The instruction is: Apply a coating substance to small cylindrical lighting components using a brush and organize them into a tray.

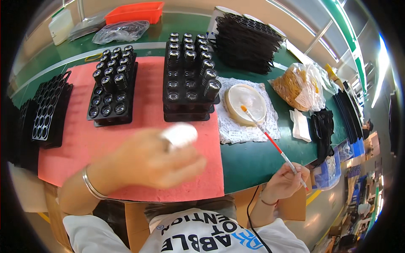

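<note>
My left hand (154,162), smeared by motion, is closed round a shiny silver cylindrical part (179,135) above the pink mat. In my right hand (284,181) a thin paintbrush (275,146) with a red-and-silver handle is pinched near its end. Its orange bristles are over a round, shallow dish (230,93) holding a whitish substance; whether they touch it I cannot tell. A black tray (168,110) with shiny metal cylinders stands beyond my left hand. Another black tray (131,90) to its left holds more cylinders, with a front part of lower round pieces.
The pink foam mat (147,84) covers the table's left part. Stacks of black trays stand at the far left (46,114) and back right (247,44). A printed sheet (225,131) lies under the dish. Right of it are a plastic bag (293,86), white tissue (300,125) and black cloth (323,133).
</note>
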The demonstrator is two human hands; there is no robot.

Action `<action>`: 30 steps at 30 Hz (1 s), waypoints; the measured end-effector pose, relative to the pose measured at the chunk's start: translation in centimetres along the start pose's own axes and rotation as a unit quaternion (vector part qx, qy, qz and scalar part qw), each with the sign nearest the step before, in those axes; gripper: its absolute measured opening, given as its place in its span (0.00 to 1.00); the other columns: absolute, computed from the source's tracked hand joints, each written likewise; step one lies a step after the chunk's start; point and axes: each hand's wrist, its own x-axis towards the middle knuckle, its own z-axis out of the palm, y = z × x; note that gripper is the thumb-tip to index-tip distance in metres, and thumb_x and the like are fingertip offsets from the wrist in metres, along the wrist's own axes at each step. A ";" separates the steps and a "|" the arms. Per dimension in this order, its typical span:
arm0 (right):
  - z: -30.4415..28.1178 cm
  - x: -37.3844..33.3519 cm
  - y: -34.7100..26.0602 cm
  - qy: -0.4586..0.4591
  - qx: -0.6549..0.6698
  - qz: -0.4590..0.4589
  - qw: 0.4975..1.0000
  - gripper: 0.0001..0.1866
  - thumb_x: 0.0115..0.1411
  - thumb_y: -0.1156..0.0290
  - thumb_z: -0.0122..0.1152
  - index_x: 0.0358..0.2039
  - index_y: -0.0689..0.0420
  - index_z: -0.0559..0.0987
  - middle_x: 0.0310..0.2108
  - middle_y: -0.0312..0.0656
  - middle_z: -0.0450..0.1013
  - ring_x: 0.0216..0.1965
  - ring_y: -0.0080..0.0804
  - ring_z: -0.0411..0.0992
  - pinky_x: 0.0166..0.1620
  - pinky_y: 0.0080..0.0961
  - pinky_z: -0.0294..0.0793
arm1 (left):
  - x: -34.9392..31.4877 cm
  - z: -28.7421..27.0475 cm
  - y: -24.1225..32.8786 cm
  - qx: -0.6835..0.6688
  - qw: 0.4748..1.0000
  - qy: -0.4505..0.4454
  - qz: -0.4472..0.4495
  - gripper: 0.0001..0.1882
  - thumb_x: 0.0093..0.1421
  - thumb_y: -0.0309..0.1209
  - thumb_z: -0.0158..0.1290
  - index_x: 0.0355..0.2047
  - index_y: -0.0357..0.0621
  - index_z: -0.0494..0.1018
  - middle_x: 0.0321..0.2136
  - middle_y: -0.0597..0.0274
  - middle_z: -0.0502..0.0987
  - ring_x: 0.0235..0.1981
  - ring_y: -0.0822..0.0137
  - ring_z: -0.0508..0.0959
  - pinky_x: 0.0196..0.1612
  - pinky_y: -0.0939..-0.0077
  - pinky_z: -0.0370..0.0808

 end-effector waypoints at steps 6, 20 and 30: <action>-0.2 0.0 0.0 -0.015 0.018 -0.002 1.000 0.09 0.60 0.65 0.45 0.33 0.59 0.66 0.24 0.47 0.69 0.19 0.27 0.65 0.23 0.16 0.65 | 0.3 2.3 1.3 -0.015 0.998 0.014 0.066 0.11 0.42 0.28 0.53 0.29 0.46 0.71 0.23 0.70 0.69 0.14 0.77 0.68 0.17 0.84 0.66; 0.1 0.4 0.1 0.023 -0.016 -0.043 0.999 0.12 0.62 0.63 0.42 0.36 0.60 0.68 0.26 0.46 0.69 0.21 0.28 0.65 0.24 0.19 0.63 | 0.7 2.8 1.7 -0.357 0.922 -0.048 -0.144 0.18 0.43 0.33 0.58 0.38 0.50 0.75 0.32 0.66 0.75 0.25 0.68 0.77 0.21 0.79 0.73; -2.0 8.8 2.3 0.002 0.012 0.366 0.930 0.13 0.62 0.60 0.48 0.35 0.58 0.73 0.24 0.37 0.72 0.24 0.21 0.66 0.28 0.16 0.63 | 0.3 2.8 2.0 -0.342 0.929 -0.066 -0.123 0.19 0.45 0.31 0.58 0.41 0.49 0.73 0.36 0.65 0.74 0.26 0.65 0.76 0.24 0.73 0.74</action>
